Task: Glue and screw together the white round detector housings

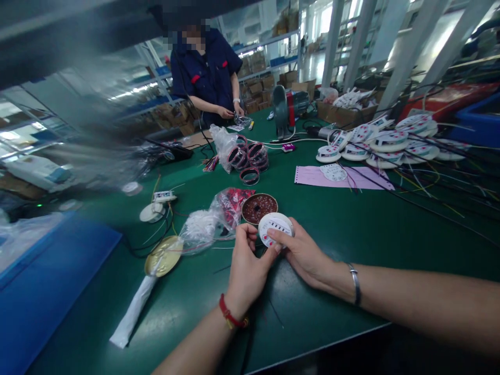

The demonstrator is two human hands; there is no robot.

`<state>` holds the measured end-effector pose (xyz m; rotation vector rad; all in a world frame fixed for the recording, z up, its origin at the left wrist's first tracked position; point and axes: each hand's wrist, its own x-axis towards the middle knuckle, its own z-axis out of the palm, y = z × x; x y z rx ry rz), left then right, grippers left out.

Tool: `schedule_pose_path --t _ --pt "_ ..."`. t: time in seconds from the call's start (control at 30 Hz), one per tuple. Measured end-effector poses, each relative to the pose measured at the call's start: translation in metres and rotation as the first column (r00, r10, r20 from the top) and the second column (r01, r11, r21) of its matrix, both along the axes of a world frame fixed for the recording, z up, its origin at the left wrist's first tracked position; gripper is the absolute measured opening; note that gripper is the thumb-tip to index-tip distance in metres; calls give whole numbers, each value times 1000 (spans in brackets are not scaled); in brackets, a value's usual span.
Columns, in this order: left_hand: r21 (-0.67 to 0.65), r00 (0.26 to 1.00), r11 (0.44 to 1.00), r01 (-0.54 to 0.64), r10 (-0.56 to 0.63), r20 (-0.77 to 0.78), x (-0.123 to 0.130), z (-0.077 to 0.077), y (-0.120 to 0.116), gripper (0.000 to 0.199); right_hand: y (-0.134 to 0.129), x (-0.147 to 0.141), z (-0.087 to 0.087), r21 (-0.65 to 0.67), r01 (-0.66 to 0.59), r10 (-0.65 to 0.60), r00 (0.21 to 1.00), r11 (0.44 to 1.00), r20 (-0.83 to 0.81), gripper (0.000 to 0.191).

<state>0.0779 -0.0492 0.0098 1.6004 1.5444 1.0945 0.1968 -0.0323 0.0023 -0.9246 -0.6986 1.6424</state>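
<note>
Near the front edge of the green worktop [332, 229], both hands meet on a small white round disc [275, 227] with a row of dark marks and red dots on its face. The left hand [246, 268] closes thumb and fingers on the disc's left rim, and the right hand [302, 255] pinches its right side, thumb lying across the face; the disc is lifted just clear of the surface. Holding it well seems to mean gripping by the rim only, keeping fingertips off the printed face, and turning it level between both hands so nothing slips. Just behind it sits a round brown tin [259, 207] filled with small dark parts, close enough to knock, so the wrists are best kept low and steady. A clear plastic bag [203, 226] lies to the left, a gold lid [164, 255] beyond it. Many more white discs [386, 140] are stacked toward the far right corner, where a co-worker's hands [230, 111] work at the far edge.
</note>
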Motion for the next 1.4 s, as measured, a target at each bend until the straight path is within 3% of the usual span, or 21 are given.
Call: schedule_pose_path --t 0.13,0.23,0.37,0.47,1.13,1.4 --pt "44 986 997 64 -57 -158 -24 18 8 36 0 2 8 -19 -82 82 997 996 -10 44" --pt "116 926 993 25 21 -378 -61 26 24 18 0 2 12 -29 -131 131 991 991 -8 43" --pt "118 640 993 -16 101 -762 -100 18 45 19 -1 3 10 -74 -185 184 983 980 -19 41" --pt "83 533 996 21 59 -844 -106 8 53 22 -1 4 6 -93 -200 199 980 975 -20 41" --pt "88 428 994 67 51 -903 -102 7 56 13 0 3 9 -123 -202 199 979 972 -36 41" --pt "102 399 994 43 76 -914 -103 7 56 23 0 2 9 -124 -209 205 978 970 -45 42"
